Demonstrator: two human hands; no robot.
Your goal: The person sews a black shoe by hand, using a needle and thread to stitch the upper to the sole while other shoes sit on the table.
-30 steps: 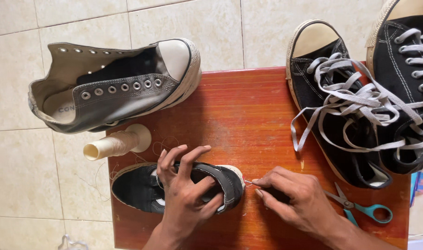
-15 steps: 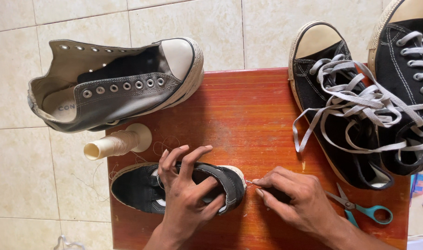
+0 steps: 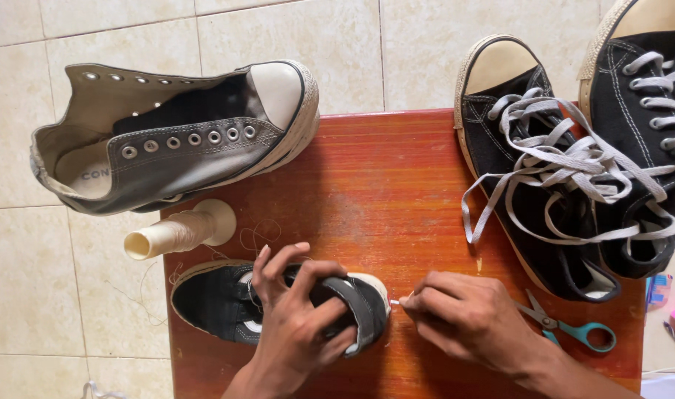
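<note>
Here, at the lower centre of the frame, the left hand point(image 3: 300, 325) clasps a small black shoe point(image 3: 234, 307) lying on the red wooden table point(image 3: 382, 192), its fingers wrapped over the strap. The right hand point(image 3: 463, 318), just beside the toe, pinches a fine needle point(image 3: 396, 301) between closed fingertips. A thread spool point(image 3: 179, 230) lies above the shoe; scissors point(image 3: 566, 325) sit to the right, beside the laced black sneakers point(image 3: 552, 177). A grey sneaker point(image 3: 175, 140) occupies the upper left.

packages: none | signs: none | screens: none | labels: dark printed mark on pale insole point(image 3: 94, 171) of grey high-top sneaker point(image 3: 182, 137), upper left, on floor
</note>
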